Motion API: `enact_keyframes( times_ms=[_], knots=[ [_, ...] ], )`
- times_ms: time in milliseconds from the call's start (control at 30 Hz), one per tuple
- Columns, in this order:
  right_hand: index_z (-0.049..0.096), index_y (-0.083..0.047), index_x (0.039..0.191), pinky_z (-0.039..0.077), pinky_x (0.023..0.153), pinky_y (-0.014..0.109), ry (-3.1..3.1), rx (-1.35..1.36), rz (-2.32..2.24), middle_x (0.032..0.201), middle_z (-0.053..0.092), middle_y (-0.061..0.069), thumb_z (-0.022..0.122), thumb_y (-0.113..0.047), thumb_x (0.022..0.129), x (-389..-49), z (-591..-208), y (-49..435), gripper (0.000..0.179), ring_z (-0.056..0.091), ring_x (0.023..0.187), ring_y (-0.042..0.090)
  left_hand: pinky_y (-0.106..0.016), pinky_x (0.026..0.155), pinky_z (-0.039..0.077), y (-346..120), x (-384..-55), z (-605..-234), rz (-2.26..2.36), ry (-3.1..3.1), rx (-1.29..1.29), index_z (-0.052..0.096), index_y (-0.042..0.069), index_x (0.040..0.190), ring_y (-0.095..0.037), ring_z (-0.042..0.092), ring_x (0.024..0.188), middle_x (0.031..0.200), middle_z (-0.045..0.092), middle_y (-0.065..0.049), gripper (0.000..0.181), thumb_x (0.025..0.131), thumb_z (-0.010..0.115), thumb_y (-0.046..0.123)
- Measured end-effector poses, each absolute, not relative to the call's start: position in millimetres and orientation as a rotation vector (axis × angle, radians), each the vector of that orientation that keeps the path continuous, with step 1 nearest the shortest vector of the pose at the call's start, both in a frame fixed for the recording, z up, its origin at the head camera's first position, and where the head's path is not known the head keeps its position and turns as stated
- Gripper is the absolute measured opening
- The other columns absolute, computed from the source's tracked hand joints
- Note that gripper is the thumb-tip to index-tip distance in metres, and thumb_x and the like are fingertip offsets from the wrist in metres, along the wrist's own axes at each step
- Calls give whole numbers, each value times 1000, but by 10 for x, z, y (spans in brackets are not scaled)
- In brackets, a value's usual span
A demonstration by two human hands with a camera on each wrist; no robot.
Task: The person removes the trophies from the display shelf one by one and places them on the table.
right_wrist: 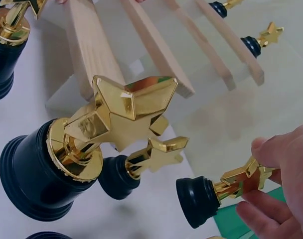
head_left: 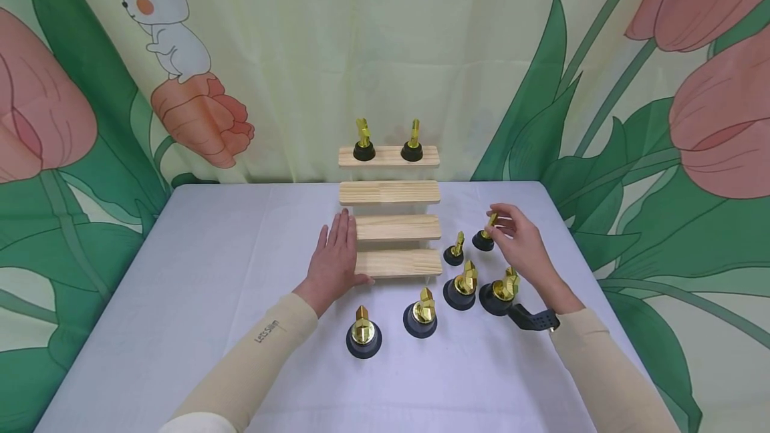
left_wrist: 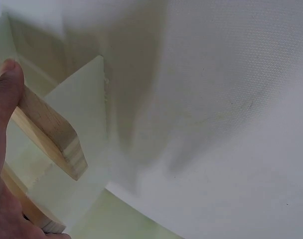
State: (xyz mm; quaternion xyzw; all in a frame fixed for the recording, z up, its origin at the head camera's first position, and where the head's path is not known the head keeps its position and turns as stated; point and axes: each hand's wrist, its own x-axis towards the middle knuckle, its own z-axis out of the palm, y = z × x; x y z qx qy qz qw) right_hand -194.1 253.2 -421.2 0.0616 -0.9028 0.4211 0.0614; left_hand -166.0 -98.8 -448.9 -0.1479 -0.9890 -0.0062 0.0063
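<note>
My right hand (head_left: pixel 525 246) pinches the gold star of a small star trophy (right_wrist: pixel 197 201) between thumb and fingers. The trophy's black round base hangs tilted near the table's right side. My left hand (head_left: pixel 333 258) lies with straight fingers along the left ends of the stepped wooden shelf (head_left: pixel 400 263). In the left wrist view its thumb (left_wrist: pixel 9 82) rests on a plank end (left_wrist: pixel 57 129). Two small star trophies stand on the top plank (head_left: pixel 388 157): one at left (head_left: pixel 363 142), one at right (head_left: pixel 412 142).
Another small trophy (head_left: pixel 454 250) stands right of the shelf. Larger star trophies stand in front and to the right, among them one at front left (head_left: pixel 363 336), one at centre (head_left: pixel 421 316) and one by my right wrist (head_left: pixel 499 293). A printed curtain (head_left: pixel 391 52) hangs behind the white table (head_left: pixel 252 239).
</note>
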Motion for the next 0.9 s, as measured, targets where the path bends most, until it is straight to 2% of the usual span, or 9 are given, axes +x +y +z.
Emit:
enact_keyframes(
  times_ms=[267, 533, 900],
  knots=[
    [45, -5, 140, 48, 105, 49, -2779, 151, 1282, 134, 56, 19, 61, -9, 97, -1960, -4294, 2573, 46, 56, 125, 36, -52, 124, 19, -987, -1656, -4487, 1, -3077, -472, 5, -9, 155, -38, 12, 154, 164, 5, -28, 132, 72, 76, 67],
    [44, -5, 141, 47, 105, 52, -2888, 83, 1315, 137, 54, 21, 60, -9, 98, -1984, -4372, 2600, 47, 52, 130, 39, -51, 124, 20, -979, -1647, -4486, 20, -3071, -463, 6, -9, 155, -38, 12, 154, 164, 6, -28, 132, 72, 75, 68],
    [41, -2, 144, 46, 105, 55, -2964, 68, 1314, 141, 51, 22, 60, -10, 98, -2014, -4387, 2623, 50, 49, 132, 42, -50, 122, 25, -976, -1618, -4475, 39, -3013, -456, 14, -8, 154, -37, 19, 152, 163, 15, -27, 131, 68, 78, 67]
  ],
)
